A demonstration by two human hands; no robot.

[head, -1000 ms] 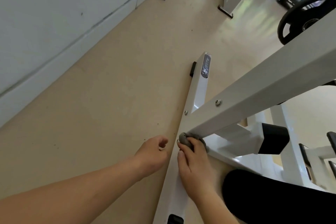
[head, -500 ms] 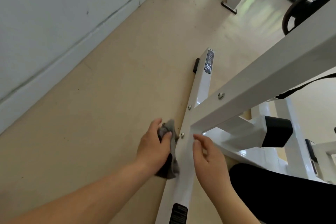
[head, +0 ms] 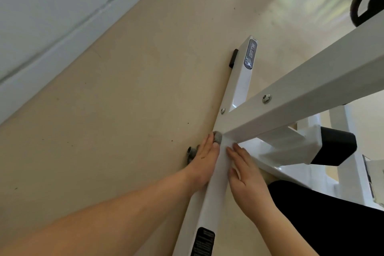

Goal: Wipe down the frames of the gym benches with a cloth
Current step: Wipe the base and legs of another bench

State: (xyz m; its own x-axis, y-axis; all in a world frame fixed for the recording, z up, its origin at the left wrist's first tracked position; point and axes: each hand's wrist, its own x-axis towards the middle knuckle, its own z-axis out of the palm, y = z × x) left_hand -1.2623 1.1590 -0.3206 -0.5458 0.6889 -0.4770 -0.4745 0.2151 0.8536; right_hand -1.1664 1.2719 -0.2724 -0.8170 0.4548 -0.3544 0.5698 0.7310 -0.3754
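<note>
Left hand (head: 204, 158): fingers straight, pressing the small grey cloth (head: 217, 137) against the outer side of the white steel floor bar (head: 240, 89), right at its joint with the white diagonal beam (head: 311, 93). Right hand (head: 247, 174): fingers straight, flat on the bar's top, holding nothing.

Risk: the cloth is bunched and only pressed, so it may slip free or snag on the bolt head (head: 222, 111) further along the bar.

Dark badge (head: 250, 54) near the bar's far end reads "BRTW". Black sticker (head: 202, 242) at its near end: illegible.
</note>
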